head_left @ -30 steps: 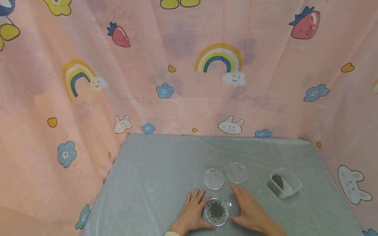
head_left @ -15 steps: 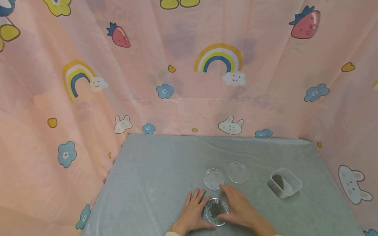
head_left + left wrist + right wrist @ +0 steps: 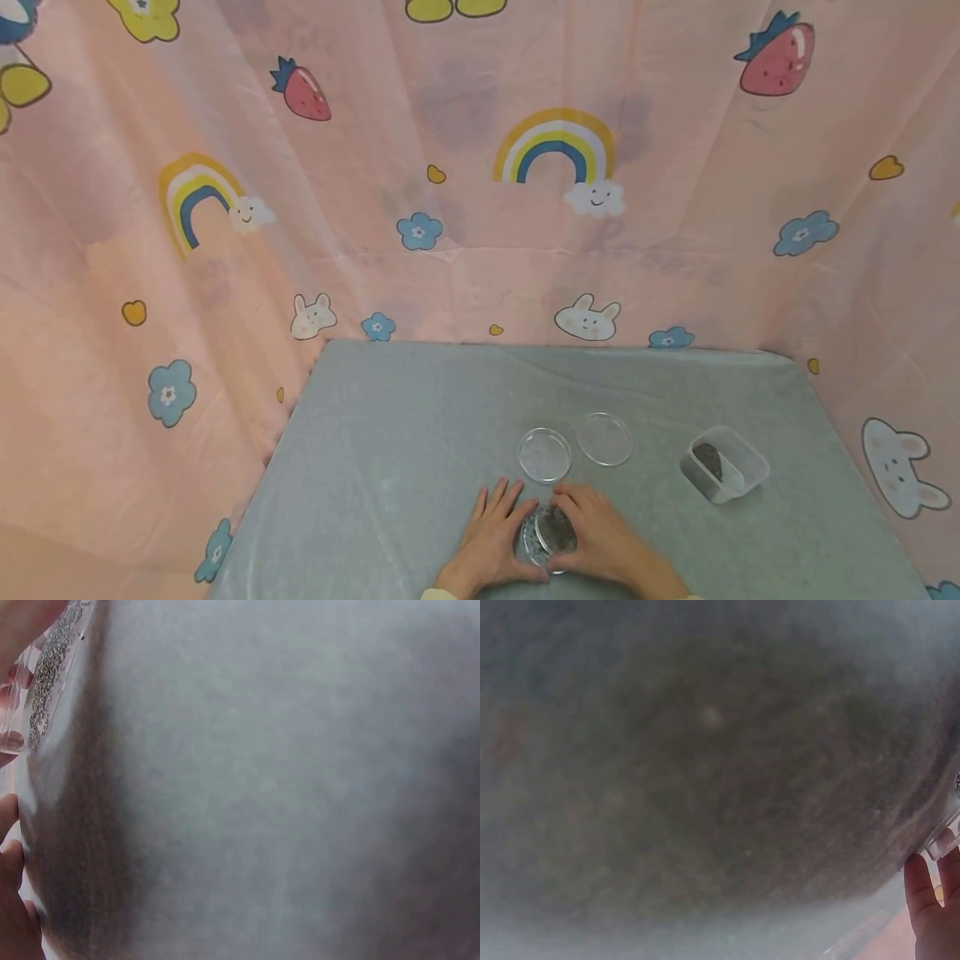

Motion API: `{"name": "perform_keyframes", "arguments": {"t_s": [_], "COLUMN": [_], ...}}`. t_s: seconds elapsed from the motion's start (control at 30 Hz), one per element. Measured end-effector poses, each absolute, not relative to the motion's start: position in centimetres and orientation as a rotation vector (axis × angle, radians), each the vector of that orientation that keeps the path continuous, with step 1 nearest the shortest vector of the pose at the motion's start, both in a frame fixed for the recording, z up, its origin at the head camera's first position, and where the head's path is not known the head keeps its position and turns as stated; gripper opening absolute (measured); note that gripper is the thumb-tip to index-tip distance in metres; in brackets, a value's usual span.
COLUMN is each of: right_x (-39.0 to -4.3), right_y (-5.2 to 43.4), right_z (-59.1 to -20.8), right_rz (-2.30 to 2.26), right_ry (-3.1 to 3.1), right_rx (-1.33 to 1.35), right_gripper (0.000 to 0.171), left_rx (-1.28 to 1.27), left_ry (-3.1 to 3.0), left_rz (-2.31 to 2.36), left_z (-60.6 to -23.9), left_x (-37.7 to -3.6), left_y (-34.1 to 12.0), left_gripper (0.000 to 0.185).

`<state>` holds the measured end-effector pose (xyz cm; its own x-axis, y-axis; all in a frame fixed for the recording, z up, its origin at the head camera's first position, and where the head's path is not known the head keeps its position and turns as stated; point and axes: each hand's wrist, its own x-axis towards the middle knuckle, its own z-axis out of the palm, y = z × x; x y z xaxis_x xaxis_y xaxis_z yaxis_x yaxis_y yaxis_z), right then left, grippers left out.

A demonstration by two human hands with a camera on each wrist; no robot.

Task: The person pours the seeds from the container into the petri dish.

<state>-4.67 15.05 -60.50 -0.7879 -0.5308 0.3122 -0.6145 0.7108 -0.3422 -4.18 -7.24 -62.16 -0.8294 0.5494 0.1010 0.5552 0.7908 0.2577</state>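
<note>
A clear petri dish (image 3: 529, 540) with dark grains lies near the front of the table in the head view. My left hand (image 3: 483, 542) holds its left side between thumb and forefinger, the other fingers spread on the cloth. From the right, my right hand (image 3: 606, 535) grips a clear round lid (image 3: 558, 527) by its edge, tilted over the dish and overlapping its right part. Grains (image 3: 51, 679) show through the clear wall at the left wrist view's edge. The right wrist view catches fingers (image 3: 922, 889) beside a clear rim (image 3: 943, 838).
Two more clear round dishes or lids, a left one (image 3: 544, 477) and a right one (image 3: 604, 464), lie just beyond my hands. A clear plastic box (image 3: 750, 467) with dark material inside stands to the right on the grey cloth (image 3: 375, 467). A patterned pink curtain (image 3: 465, 275) hangs behind.
My right hand has carried the clear lid leftward from beside the grain-filled dish to over it, and the lid now tilts there. The left hand has stayed in place.
</note>
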Motion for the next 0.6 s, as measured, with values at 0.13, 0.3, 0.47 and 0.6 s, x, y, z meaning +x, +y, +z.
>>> {"name": "perform_keyframes", "arguments": {"t_s": [0.13,0.3,0.47,0.6], "right_x": [-4.45,-4.31,-4.28,-4.29], "right_y": [15.15,15.39,15.48,15.35], "right_z": [-60.47,-60.25,-60.37,-60.52], "right_rz": [0.666,0.699,0.705,0.698], "right_ry": [-2.713,-2.699,-2.743,-2.772], "right_rx": [0.923,0.923,0.840,0.754], "right_gripper": [0.060,0.040,0.049,0.057], "left_rx": [-0.902,-0.889,-0.892,-0.899], "left_ry": [-2.993,-3.023,-3.011,-3.001], "left_rz": [-0.464,-0.482,-0.479,-0.484], "left_z": [-62.18,-62.13,-62.07,-61.99], "left_x": [-4.20,-4.21,-4.21,-4.22], "left_y": [-7.20,-7.16,-7.15,-7.18], "left_gripper": [0.095,0.095,0.096,0.096]}}
